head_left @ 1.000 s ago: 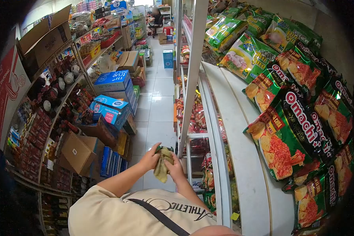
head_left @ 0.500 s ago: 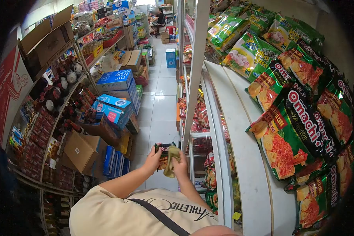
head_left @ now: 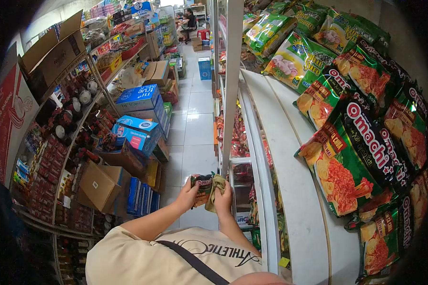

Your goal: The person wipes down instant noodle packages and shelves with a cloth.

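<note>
My left hand (head_left: 188,195) grips the left side of a dark green instant noodle packet (head_left: 202,189) with part of the Omachi name showing. A crumpled olive-coloured cloth (head_left: 216,192) is bunched in my right hand (head_left: 224,197), its fingers closed round it. The cloth lies against the right end of the packet and covers part of it. Both hands are in front of my chest, over the tiled aisle. On the shelf to my right lie more Omachi noodle packets (head_left: 347,161), heaped on one another.
A white shelf board (head_left: 290,156) and upright post (head_left: 230,95) stand close on my right. Green noodle packets (head_left: 295,61) lie farther back. Along the left are a blue milk carton box (head_left: 137,134), an open cardboard box (head_left: 100,187) and full shelves. A person (head_left: 189,23) sits far down the aisle.
My right hand and the cloth have shifted slightly right and down on the packet, baring more of its front. The packet has turned a little in my left hand.
</note>
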Motion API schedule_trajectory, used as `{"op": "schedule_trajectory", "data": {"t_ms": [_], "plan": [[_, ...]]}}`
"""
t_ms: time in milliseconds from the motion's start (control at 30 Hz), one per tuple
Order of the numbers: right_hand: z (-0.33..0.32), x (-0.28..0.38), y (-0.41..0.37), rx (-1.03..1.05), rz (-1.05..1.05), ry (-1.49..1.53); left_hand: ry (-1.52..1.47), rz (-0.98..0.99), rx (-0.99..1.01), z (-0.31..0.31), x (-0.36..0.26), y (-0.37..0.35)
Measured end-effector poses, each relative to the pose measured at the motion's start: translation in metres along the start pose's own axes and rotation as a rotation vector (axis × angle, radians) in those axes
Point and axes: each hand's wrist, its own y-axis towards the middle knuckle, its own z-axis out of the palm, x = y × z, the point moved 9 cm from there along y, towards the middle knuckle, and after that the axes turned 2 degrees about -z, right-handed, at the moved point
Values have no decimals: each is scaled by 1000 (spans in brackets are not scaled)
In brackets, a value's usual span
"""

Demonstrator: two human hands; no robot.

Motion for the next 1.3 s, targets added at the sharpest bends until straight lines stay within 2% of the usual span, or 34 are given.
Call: {"op": "schedule_trajectory", "data": {"t_ms": [67,133,167,233,267,300,333,367,400,433,467,500,567,633,667,700,767,800,900,933,967,1033,1067,1100,1167,1200,1233,1300], "plan": [[4,15,-2,84,-48,-45,37,-80,-33,-11,20,5],[20,29,-9,230,-194,18,157,-208,-105,-20,29,8],[26,34,-15,335,-233,43,117,-166,-108,-22,27,13],[30,32,-15,352,-195,150,41,-83,-112,-22,16,21],[28,33,-15,344,-196,150,114,-8,-125,-22,5,25],[27,34,-15,337,-196,151,78,-86,-101,-13,-8,23],[18,35,-13,245,-189,89,42,-165,-78,-3,-24,19],[9,27,-12,87,-285,-134,6,-243,-56,5,-28,15],[0,13,-7,-1,-112,-54,-52,-35,2,18,-40,23],[-9,-1,-3,-89,61,28,-27,-265,-13,18,-19,15],[-21,4,-2,-162,77,-11,237,-200,91,24,-23,13],[-26,3,-1,-168,170,11,373,-180,126,28,-24,11],[-22,19,-4,-137,173,160,645,-126,188,37,-29,6],[-9,36,-6,-16,-17,164,507,-61,179,14,11,21],[2,36,-9,110,-212,5,512,44,117,2,13,27],[15,44,-14,229,-189,61,524,148,53,-10,16,31],[30,40,-19,356,-209,150,440,55,-1,-9,-15,26],[28,51,-21,370,-290,21,401,53,5,-10,-21,27],[10,36,-14,107,-246,-43,77,-110,53,12,-41,14],[4,30,-9,94,-31,113,119,-187,98,16,-36,11],[0,-2,-6,11,86,118,185,-259,140,25,-36,3],[-23,25,-7,-166,280,208,411,-75,208,26,-23,7],[-24,32,-8,-184,258,229,507,-20,213,27,-20,7],[-19,46,-7,-106,75,124,602,36,213,28,-17,7],[-4,64,-16,55,-290,-91,617,-42,121,16,-9,17],[7,61,-19,126,-349,-97,480,-64,88,2,6,26],[20,48,-20,203,-261,105,342,-81,53,-6,12,32],[28,53,-24,321,-354,97,112,-116,12,-13,11,39]]}}
